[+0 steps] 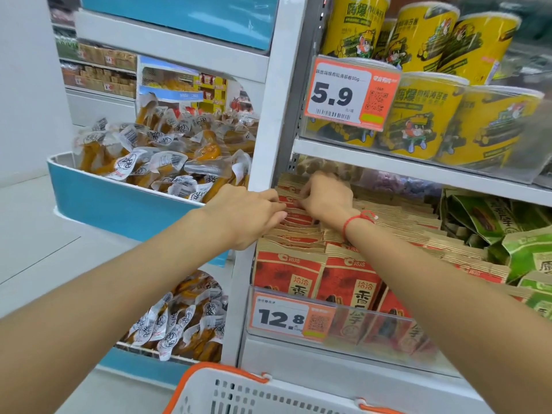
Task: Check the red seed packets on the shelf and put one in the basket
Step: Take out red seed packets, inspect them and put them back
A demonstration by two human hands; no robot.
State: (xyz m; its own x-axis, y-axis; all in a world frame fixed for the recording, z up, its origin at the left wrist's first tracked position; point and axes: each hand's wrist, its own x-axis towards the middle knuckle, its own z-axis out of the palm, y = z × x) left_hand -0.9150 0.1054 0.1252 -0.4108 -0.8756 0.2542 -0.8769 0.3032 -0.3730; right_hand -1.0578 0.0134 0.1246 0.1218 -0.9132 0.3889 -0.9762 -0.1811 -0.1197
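Both hands were reached into the row of red seed packets (pixel 298 234) on the shelf (pixel 418 171). The left hand (pixel 245 213) was laid with fingers extended against the packet tops; the right hand (pixel 327 194), marked by a red string bracelet (pixel 357 221), was curled with fingertips pinched on packet edges further back. No packet was seen lifted clear. The packets were stacked upright and tightly, behind a clear front rail with a 12.8 price tag (pixel 291 318). The basket (pixel 239 392) was seen directly below, well apart from the hands. Risks were judged as follows: several packets could be dragged out together because of the tight packing, neighbours could be toppled over the rail, or a packet could be dropped beside the basket.
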